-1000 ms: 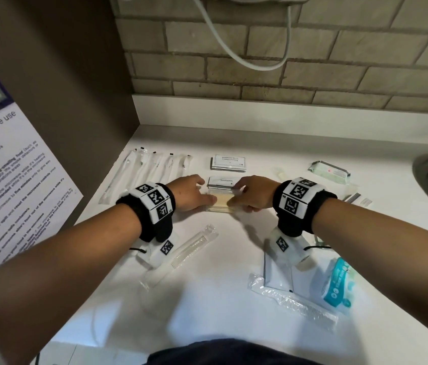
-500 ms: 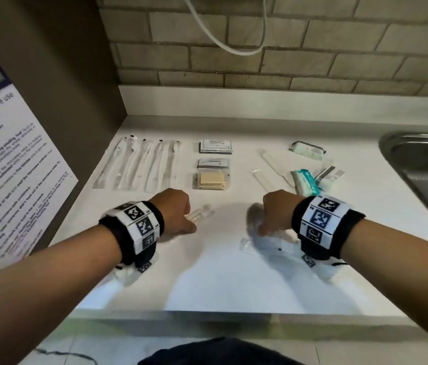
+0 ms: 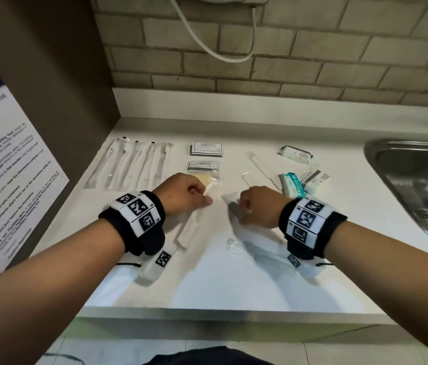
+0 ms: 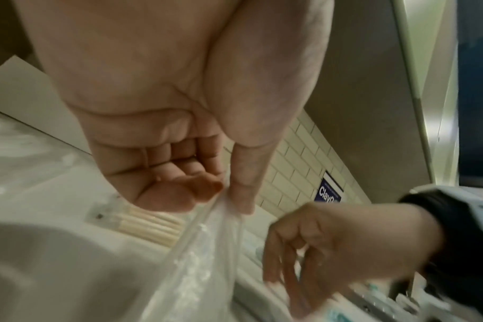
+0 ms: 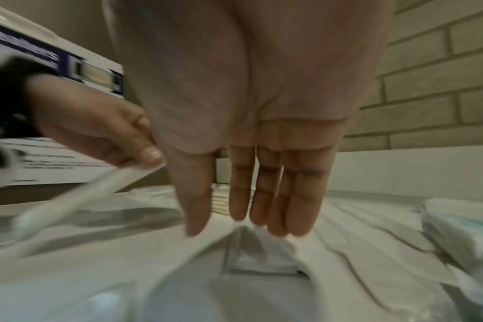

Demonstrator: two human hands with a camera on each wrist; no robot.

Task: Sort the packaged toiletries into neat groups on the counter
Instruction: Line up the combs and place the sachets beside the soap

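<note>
left hand (image 3: 184, 193) pinching a clear-wrapped toothbrush (image 3: 190, 227) mid-table (image 3: 207, 285), right hand (image 3: 257, 206) fingers straight, reaching down onto a small sachet (image 5: 258, 255), front edge strip bare

five toothbrushes (image 3: 128, 164), two sachet stacks (image 3: 207, 149), one sink (image 3: 418, 180)

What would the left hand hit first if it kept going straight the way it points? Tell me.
Probably the yellowish packet just beyond the left hand, which pinches a clear-wrapped toothbrush. Depth is unclear; the hand may pass above it.
</note>
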